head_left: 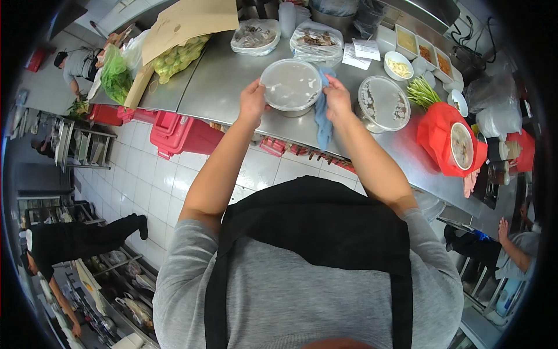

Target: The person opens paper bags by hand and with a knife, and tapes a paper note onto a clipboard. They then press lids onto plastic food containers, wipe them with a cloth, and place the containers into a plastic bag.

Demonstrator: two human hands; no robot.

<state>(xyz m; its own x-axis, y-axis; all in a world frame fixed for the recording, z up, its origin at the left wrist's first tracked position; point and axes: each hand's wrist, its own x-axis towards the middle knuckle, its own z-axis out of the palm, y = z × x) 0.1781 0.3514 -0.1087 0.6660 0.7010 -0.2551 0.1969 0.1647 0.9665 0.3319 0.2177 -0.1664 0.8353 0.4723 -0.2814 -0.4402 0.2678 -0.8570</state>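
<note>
A round plastic container with a translucent lid [292, 86] is between my hands over the steel counter's front edge. My left hand [254, 103] grips its left rim, thumb near the lid. At its right side, my right hand [337, 98] is closed on a blue cloth [323, 119], which hangs down past the counter edge. Whether those fingers also press on the container is hard to see. A second round lidded container [384, 103], its lid spotted with droplets, stands just right of my right hand.
Plastic-wrapped bowls [256, 36] stand behind the container. To the right are a bowl of pale pieces [398, 66], green stalks [424, 92] and a red bag around a tub [462, 145]. Yellow-green produce [181, 58] lies left, above red bins [180, 136]. Other people work at both sides.
</note>
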